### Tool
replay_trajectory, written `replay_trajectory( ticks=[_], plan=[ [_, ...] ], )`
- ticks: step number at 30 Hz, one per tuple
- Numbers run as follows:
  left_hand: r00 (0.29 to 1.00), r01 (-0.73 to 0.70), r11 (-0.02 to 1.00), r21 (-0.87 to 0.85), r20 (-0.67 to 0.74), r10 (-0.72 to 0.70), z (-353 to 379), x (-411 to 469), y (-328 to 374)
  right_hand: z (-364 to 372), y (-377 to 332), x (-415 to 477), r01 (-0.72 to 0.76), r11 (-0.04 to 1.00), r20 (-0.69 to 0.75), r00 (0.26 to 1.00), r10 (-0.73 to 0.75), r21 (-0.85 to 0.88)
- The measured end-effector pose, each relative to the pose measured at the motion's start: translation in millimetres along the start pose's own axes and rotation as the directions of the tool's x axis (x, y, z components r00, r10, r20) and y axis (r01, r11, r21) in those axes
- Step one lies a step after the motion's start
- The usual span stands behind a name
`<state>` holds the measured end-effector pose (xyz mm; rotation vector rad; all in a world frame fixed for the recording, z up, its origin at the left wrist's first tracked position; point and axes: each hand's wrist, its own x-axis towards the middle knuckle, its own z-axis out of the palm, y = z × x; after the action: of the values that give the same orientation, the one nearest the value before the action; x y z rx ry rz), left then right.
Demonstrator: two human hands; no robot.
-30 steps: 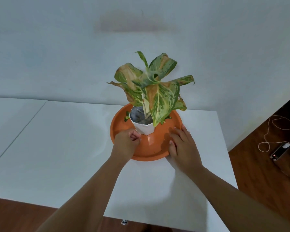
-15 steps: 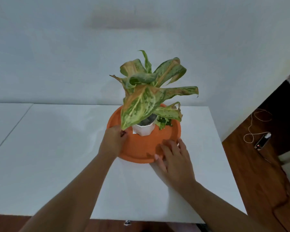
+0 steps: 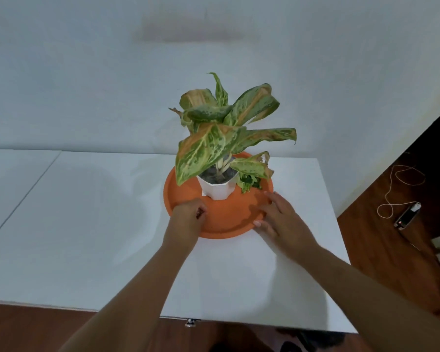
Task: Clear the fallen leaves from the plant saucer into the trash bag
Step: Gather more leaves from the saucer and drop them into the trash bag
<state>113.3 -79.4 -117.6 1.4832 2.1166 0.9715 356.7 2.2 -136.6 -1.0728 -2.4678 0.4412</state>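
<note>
white table against a pale wall, wood floor off to the right with a loose cable and a small device lying on it. no trash bag in view.

orange saucer sits on the table toward its far right side, with a white pot upright in the middle. the plant has big mottled green-and-orange leaves that overhang the saucer. fallen leaves — a small ragged clump of green scraps — lie in the saucer just beside the pot on its right, partly under a drooping leaf.

left hand is at the near-left rim, fingers curled in with something dark between the tips. leaf scrap or shadow, cannot tell. right hand lies flat on the near-right rim, fingers spread, near the clump but apart from it.

handling, my read: the scraps are near weightless and soft, probably brittle where dry, so they may crumble or flutter off. pinch the clump from above with the fingertips, or sweep it across the smooth saucer floor to the rim and gather it there. saucer looks rigid and slick, and it's top-heavy with the pot on — don't tip it.
</note>
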Motion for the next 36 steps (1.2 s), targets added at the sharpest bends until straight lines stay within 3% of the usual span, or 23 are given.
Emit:
replay_trajectory(
  ticks=[7, 11, 15, 20, 26, 28, 31, 33, 36],
  plan=[
    [0.999, 0.047, 0.995, 0.086, 0.0, -0.047, -17, 16, 6, 21, -38, -28, -0.082, 0.994, -0.096, 0.993, 0.075, -0.071],
    [0.996, 0.078, 0.994, 0.073, 0.027, -0.08, -3, -5, 17, 6, -27, -23, -0.005, 1.0, 0.047, 0.999, 0.003, 0.031],
    [0.99, 0.083, 0.996, 0.036, -0.117, -0.078, 12, -33, 32, -14, 12, 0, 0.113, 0.993, 0.154, 0.982, -0.107, -0.031],
    [0.963, 0.156, 0.988, -0.018, -0.22, -0.156, 23, -41, 40, -22, 24, 16, 0.149, 0.989, 0.206, 0.968, -0.142, -0.023],
    [0.936, 0.272, 0.96, -0.061, -0.215, -0.279, -4, -19, 32, -3, -23, -17, 0.06, 0.987, 0.052, 0.997, -0.052, -0.151],
    [0.928, 0.321, 0.947, -0.017, -0.193, -0.318, -12, -12, 27, 2, -38, -24, 0.093, 0.987, 0.008, 0.996, -0.093, -0.128],
    [0.94, 0.287, 0.957, -0.05, -0.178, -0.291, -10, -14, 25, -2, -34, -24, 0.225, 0.973, 0.053, 0.974, -0.222, -0.06],
    [0.954, 0.231, 0.965, -0.125, -0.166, -0.25, 3, -26, 34, -15, -17, -16, 0.193, 0.979, 0.148, 0.969, -0.2, 0.066],
    [0.977, 0.166, 0.986, 0.022, -0.136, -0.162, 28, -43, 46, -29, 23, 6, 0.153, 0.985, 0.247, 0.954, -0.168, 0.079]
  ],
)
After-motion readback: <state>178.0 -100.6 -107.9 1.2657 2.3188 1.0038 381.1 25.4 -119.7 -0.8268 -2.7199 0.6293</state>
